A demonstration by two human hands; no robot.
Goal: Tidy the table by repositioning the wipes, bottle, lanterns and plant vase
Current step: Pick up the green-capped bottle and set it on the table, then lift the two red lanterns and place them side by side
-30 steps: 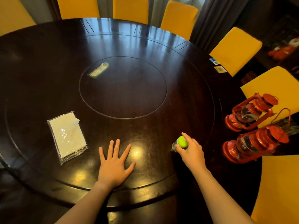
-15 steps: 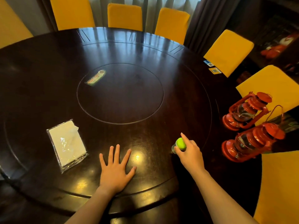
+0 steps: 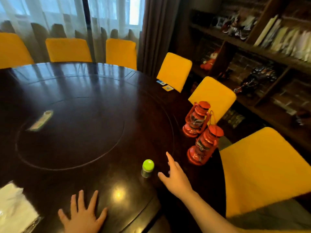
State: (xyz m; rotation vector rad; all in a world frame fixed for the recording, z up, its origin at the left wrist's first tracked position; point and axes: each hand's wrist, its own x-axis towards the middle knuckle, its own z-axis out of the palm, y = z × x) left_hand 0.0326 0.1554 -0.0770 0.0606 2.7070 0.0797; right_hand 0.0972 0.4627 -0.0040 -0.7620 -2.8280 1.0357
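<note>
A small bottle with a green cap (image 3: 147, 168) stands upright on the dark round table (image 3: 87, 101). My right hand (image 3: 176, 178) hovers just right of it, fingers spread, not touching it. My left hand (image 3: 82, 214) lies flat and open on the table near the front edge. The clear pack of white wipes (image 3: 15, 211) lies at the lower left, partly cut off. Two red lanterns stand at the table's right edge, one nearer (image 3: 204, 144) and one farther (image 3: 196, 119). No plant vase is in view.
A flat green-and-white packet (image 3: 41, 121) lies on the inner turntable at left. Small cards (image 3: 165, 85) rest at the far right rim. Yellow chairs (image 3: 259, 169) ring the table. Wooden shelves (image 3: 262, 52) with books and figures line the right wall.
My right hand has let go of the green-capped bottle and opened beside it. The camera has tilted up and turned right, bringing the shelves into view.
</note>
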